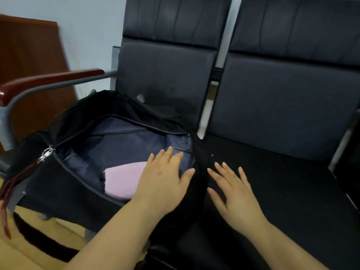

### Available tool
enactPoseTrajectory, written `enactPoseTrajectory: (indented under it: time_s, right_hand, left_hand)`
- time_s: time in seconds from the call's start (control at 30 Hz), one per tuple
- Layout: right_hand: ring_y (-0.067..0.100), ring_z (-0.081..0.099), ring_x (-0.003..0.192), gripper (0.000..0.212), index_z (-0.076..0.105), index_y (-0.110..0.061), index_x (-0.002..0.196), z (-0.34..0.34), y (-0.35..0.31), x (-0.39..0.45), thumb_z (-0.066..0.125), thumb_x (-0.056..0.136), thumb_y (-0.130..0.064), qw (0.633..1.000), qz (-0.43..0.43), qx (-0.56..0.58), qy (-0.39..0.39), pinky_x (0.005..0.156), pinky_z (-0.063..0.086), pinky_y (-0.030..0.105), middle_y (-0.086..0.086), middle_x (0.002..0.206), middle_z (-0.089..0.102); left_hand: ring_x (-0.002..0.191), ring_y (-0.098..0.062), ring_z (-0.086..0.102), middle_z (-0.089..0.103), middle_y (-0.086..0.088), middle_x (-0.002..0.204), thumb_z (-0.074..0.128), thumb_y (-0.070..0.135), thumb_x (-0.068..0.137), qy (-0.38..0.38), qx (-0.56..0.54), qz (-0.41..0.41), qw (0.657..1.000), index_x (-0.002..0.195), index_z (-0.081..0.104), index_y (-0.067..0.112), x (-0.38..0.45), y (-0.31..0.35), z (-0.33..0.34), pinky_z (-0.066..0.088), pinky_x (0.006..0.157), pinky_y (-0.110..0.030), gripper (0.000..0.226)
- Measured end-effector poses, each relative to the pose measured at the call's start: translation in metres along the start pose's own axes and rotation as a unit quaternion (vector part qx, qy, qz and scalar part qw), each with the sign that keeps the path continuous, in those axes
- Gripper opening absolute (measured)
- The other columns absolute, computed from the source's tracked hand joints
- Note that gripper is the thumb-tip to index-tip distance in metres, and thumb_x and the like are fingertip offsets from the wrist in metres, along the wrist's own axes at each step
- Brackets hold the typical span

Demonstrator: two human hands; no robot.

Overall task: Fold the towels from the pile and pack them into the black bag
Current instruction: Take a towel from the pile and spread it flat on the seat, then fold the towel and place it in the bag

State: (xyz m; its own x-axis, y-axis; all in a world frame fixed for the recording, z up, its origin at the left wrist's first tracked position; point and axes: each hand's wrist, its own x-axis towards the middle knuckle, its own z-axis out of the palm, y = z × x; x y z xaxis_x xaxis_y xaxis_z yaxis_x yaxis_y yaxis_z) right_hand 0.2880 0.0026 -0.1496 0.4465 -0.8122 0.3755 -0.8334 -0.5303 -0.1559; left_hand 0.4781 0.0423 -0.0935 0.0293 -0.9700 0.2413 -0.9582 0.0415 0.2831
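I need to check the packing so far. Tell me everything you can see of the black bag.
The black bag is soft fabric, lying unzipped on the left seat of a dark bench, beside the armrest. Its opening shows a blue-grey lining with zipped pockets. A folded pink towel lies inside near the front edge. A silver zip pull with a dark red cord hangs at its left corner. The open left hand is over its right side; whether it touches is unclear.

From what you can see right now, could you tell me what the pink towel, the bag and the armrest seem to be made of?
Pink towel: soft, matte cloth, probably terry; fuzzy surface.
Black bag: matte woven fabric, likely nylon, with slack folds and a bluish lining.
Armrest: glossy reddish-brown, seemingly lacquered wood, on a grey metal-looking bar.
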Motion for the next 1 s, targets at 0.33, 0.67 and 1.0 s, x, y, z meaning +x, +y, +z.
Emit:
enactPoseTrajectory:
  time_s: [0.33,0.67,1.0]
  right_hand:
    - [0.008,-0.012,0.145,0.056,0.025,-0.03,0.15,-0.093,0.124,-0.123,0.041,0.098,-0.045,0.982,0.169,-0.081,-0.038,0.112,-0.017,0.03,-0.005,0.16,0.011]
    - [0.024,0.017,0.147,0.065,0.049,-0.024,0.138,-0.196,0.236,-0.224,0.046,0.078,-0.048,0.922,0.356,-0.077,0.135,0.116,0.009,0.046,0.002,0.152,0.036]
    - [0.032,0.041,0.13,0.053,0.058,-0.013,0.127,-0.25,0.298,-0.286,0.073,0.08,-0.034,0.777,0.527,-0.12,0.322,0.113,0.02,0.049,0.011,0.136,0.051]
  left_hand:
    - [0.148,-0.013,-0.001,0.002,0.002,0.161,0.032,0.053,0.098,-0.111,0.005,0.21,0.972,0.153,0.011,0.026,-0.008,0.167,0.058,-0.004,0.12,-0.031,0.064]
    - [0.147,-0.007,-0.003,-0.001,0.009,0.16,0.03,0.057,0.097,-0.123,0.046,0.351,0.927,0.153,0.004,0.028,-0.013,0.312,0.072,-0.011,0.107,-0.019,0.068]
    - [0.144,-0.003,0.009,0.015,0.014,0.157,0.007,0.076,0.072,-0.1,-0.03,0.475,0.874,0.151,0.016,0.034,0.006,0.453,0.075,-0.004,0.105,-0.011,0.09]
